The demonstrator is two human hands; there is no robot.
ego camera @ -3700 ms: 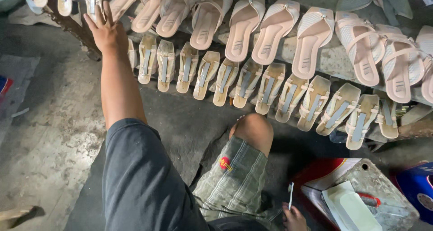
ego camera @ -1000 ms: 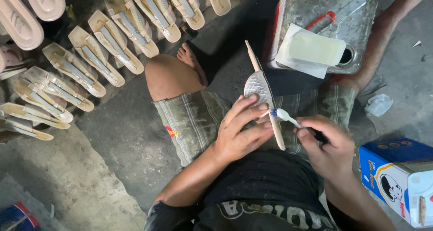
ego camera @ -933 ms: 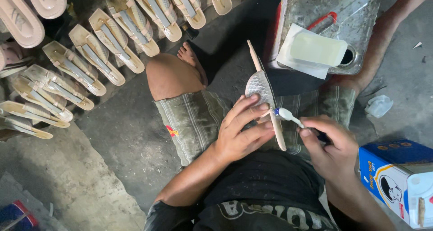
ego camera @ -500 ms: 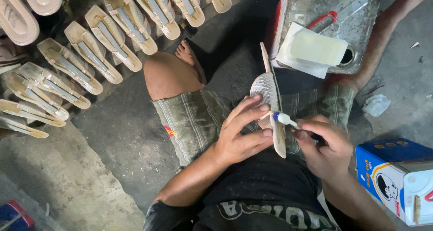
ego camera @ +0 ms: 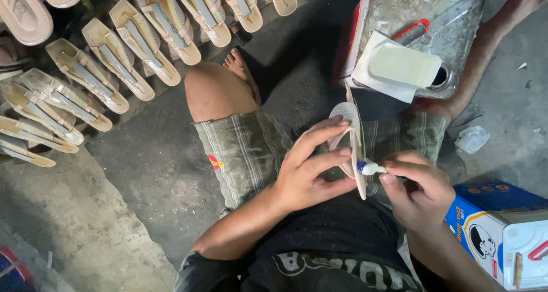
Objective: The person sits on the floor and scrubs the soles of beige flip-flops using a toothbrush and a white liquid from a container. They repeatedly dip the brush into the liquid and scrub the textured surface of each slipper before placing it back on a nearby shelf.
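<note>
A seated person seen from above. They wear a black T-shirt (ego camera: 337, 240) with pale lettering across the chest, partly cut off by the lower edge of the view. The short sleeve (ego camera: 200, 269) on the left arm is dark grey. Their shorts (ego camera: 245, 155) are a faded olive-green plaid with thin pale lines, reaching to the knee, and carry a small red and yellow patch (ego camera: 216, 162) on the left leg. Forearms, knees and feet are bare, with no shoes. No watch or rings are visible.

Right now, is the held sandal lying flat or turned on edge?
On edge: the sandal shows only its thin side, gripped upright by left-hand fingers.
</note>
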